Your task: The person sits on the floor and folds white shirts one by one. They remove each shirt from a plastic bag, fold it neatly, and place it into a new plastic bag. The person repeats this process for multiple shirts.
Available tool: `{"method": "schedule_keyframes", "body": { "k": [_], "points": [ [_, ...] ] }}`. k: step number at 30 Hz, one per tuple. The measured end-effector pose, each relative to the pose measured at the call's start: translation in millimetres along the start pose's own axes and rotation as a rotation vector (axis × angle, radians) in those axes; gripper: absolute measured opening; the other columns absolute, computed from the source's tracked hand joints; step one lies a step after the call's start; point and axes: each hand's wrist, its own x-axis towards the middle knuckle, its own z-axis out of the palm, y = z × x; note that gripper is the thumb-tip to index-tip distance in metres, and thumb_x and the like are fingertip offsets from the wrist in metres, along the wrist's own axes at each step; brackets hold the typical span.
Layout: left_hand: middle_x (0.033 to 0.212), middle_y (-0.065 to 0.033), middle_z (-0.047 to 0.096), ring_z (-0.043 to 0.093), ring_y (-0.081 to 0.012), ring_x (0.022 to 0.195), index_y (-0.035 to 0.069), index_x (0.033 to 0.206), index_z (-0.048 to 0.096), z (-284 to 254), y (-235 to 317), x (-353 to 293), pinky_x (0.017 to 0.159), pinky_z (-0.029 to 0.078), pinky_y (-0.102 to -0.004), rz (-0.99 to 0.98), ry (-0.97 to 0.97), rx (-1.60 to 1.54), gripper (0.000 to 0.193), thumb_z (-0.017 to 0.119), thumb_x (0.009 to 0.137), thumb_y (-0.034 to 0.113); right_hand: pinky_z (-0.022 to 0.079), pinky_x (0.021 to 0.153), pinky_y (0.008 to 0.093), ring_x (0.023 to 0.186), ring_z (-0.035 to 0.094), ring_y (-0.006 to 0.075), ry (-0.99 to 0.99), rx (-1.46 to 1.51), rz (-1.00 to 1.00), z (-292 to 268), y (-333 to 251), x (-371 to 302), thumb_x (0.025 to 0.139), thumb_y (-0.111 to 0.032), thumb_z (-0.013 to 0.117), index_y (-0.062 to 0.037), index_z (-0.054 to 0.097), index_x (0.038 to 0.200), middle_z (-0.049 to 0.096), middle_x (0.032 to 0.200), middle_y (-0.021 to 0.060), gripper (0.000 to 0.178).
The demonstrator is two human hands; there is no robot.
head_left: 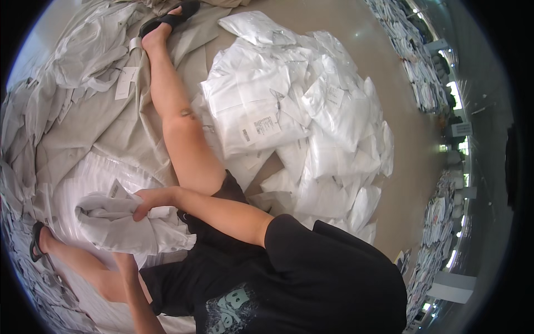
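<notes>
My right hand (154, 200) grips the upper edge of a folded white garment (119, 222), with its fingers bent over the cloth. From below, my left hand (125, 260) holds the same garment; its fingers are mostly hidden under the fabric. The bundle is held between my spread legs, over a stack of clear plastic bags (72, 189). A small printed label (118, 190) shows at the garment's top edge.
A big heap of bagged white garments (261, 94) lies beyond my right leg. Loose pale garments (89, 50) and a beige cloth (83, 131) spread at the left, with a white paper tag (126, 82). Long stacks of folded items (423, 83) line the far right.
</notes>
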Motion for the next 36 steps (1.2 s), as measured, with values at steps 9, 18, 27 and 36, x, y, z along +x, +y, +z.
{"method": "schedule_keyframes", "body": {
  "k": [9, 18, 27, 36],
  "points": [
    [0.154, -0.0180, 0.060, 0.060, -0.0285, 0.137, -0.008, 0.157, 0.049, 42.8, 118.5, 12.5, 0.115, 0.050, -0.0408, -0.100, -0.065, -0.002, 0.065, 0.070, 0.106, 0.027, 0.056, 0.107, 0.0343, 0.121, 0.072, 0.0203, 0.011, 0.197, -0.124, -2.0, -22.0, -14.9, 0.086, -0.017, 0.089, 0.0050, 0.063, 0.146, 0.074, 0.136, 0.0119, 0.069],
    [0.154, -0.0181, 0.060, 0.062, -0.0284, 0.135, -0.007, 0.157, 0.049, 17.7, 97.2, 31.2, 0.115, 0.050, -0.0419, -0.075, -0.116, 0.103, 0.069, 0.074, 0.104, 0.030, 0.056, 0.106, 0.0342, 0.120, 0.071, 0.0184, -0.037, 0.177, -0.099, -12.2, -24.5, -21.3, 0.085, -0.015, 0.088, 0.0031, 0.064, 0.146, 0.074, 0.135, 0.0099, 0.068],
    [0.160, -0.0155, 0.056, 0.057, -0.0306, 0.145, -0.003, 0.164, 0.042, 13.8, 77.5, 27.4, 0.122, 0.049, -0.0457, -0.361, -0.203, -0.438, 0.071, 0.069, 0.108, 0.031, 0.054, 0.109, 0.0339, 0.122, 0.070, 0.0187, -0.027, 0.169, -0.143, -7.1, -23.5, -20.2, 0.084, -0.015, 0.089, 0.0040, 0.065, 0.145, 0.074, 0.136, 0.0099, 0.068],
    [0.161, -0.0158, 0.056, 0.055, -0.0310, 0.148, -0.003, 0.163, 0.044, 11.3, 75.4, 23.4, 0.125, 0.045, -0.0454, -0.431, -0.160, -0.613, 0.062, 0.062, 0.111, 0.024, 0.055, 0.108, 0.0348, 0.122, 0.071, 0.0201, 0.072, 0.120, -0.172, 3.6, -25.6, -22.5, 0.083, -0.014, 0.090, 0.0043, 0.065, 0.144, 0.074, 0.137, 0.0116, 0.069]
  ]
}}
